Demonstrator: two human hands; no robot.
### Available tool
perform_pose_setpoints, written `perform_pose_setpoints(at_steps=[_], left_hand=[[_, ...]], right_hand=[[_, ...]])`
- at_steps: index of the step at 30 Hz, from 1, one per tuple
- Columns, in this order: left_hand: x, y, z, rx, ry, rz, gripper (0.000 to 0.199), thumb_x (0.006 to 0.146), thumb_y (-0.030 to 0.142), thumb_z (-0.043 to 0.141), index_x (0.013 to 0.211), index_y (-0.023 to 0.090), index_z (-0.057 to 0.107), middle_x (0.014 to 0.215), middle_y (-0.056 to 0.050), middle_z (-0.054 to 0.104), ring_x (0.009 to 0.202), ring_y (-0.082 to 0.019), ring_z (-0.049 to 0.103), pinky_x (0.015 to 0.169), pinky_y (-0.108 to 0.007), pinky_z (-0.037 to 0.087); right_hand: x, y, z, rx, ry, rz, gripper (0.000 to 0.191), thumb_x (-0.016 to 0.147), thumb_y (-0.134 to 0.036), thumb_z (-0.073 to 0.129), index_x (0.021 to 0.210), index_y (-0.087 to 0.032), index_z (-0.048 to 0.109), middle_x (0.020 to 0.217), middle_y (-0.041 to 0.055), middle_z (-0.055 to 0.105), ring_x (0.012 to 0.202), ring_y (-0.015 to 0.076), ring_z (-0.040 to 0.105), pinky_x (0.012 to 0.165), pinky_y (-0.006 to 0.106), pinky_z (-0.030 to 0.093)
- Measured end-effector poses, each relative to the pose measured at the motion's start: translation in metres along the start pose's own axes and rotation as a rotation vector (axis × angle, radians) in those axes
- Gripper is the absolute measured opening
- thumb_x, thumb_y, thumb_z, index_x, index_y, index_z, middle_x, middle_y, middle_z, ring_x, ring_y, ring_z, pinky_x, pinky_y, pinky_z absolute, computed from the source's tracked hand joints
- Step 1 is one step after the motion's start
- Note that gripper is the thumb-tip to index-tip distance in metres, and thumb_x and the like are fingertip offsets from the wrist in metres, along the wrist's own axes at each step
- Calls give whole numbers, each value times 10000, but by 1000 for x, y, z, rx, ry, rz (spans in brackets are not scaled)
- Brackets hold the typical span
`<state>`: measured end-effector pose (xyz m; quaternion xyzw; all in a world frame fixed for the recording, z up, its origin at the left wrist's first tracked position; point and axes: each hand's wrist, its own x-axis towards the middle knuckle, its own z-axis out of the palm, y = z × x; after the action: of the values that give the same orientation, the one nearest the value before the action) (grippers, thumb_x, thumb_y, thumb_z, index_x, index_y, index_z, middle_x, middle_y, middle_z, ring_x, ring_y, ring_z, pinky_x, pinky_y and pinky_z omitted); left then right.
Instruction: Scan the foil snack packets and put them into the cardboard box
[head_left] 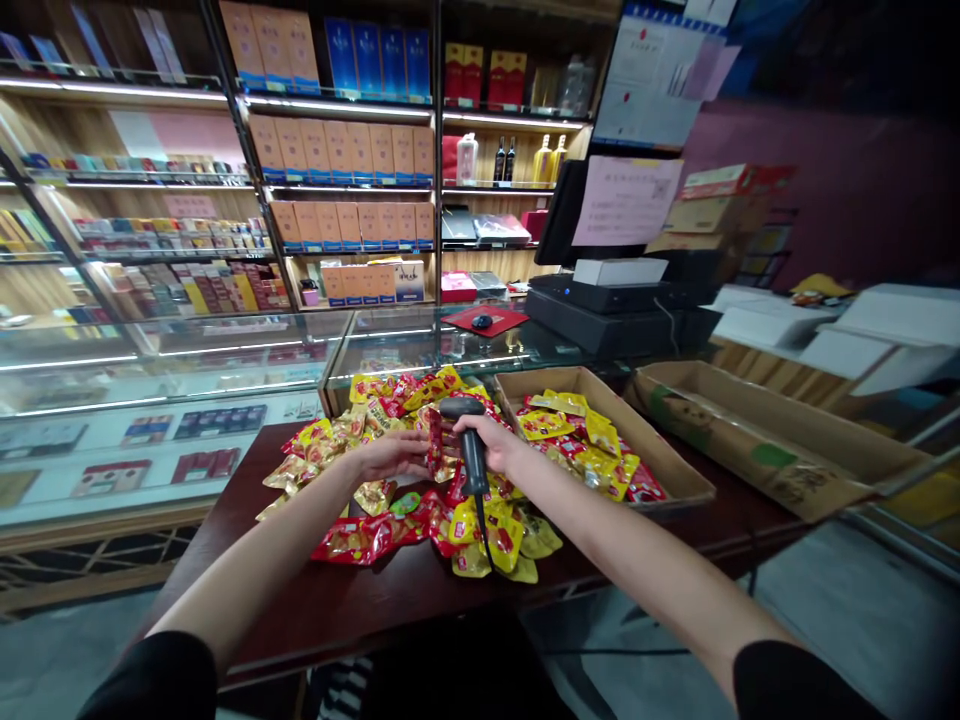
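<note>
Left hand (394, 455): closed on a red packet (435, 445), above the snack pile (375, 425).
Right hand (491, 440): gripping a black scanner (472, 455), beside the packet.
Counter (277, 600): beneath the pile.

1. No wording or number can be read for certain; all the print is too small or blurred.
2. Pink sheet (626, 200) on the monitor (559, 215), far right: a heading and lines of dark characters; a QR code (660, 188) at its right.
3. Snack packets (504, 535), near centre: small printed labels; illegible.
4. Open carton (780, 455), right: large brown characters at its right end; unclear.
</note>
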<state>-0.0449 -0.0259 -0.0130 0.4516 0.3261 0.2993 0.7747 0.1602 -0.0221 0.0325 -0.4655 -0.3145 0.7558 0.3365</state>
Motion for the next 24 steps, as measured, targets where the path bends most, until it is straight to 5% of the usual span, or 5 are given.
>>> perform_pose_setpoints(at_steps=[4,10,16,24], left_hand=[[7,-2,-1,-100,34,-74,261,795,171,594,1041,89,621,999,-161,677,924,-240,661,829,-363,518],[8,2,-1,-226,217,-120,383,815,467,558,920,109,639,896,-143,689,874,-248,667,721,-358,558],[16,-12,-9,-31,401,-25,338,606,213,806,893,116,656,895,-103,699,831,-211,667,731,-334,568],[21,-4,-14,50,590,-18,310,585,237,820,798,134,620,779,-66,686,681,-171,648,607,-305,561]], right_hand=[[7,2,-2,54,5,-15,107,686,-50,522,660,-152,541,494,-25,534,459,96,541,548,221,524],[11,5,0,77,14,-83,116,663,-39,554,672,-154,560,531,-24,561,492,90,546,569,212,530],[20,14,2,65,-6,-115,110,645,-40,568,657,-149,563,509,-29,551,494,95,555,587,217,534],[7,30,6,-7,-25,-59,131,665,-27,520,713,-133,581,564,-1,605,545,114,617,600,240,543]])
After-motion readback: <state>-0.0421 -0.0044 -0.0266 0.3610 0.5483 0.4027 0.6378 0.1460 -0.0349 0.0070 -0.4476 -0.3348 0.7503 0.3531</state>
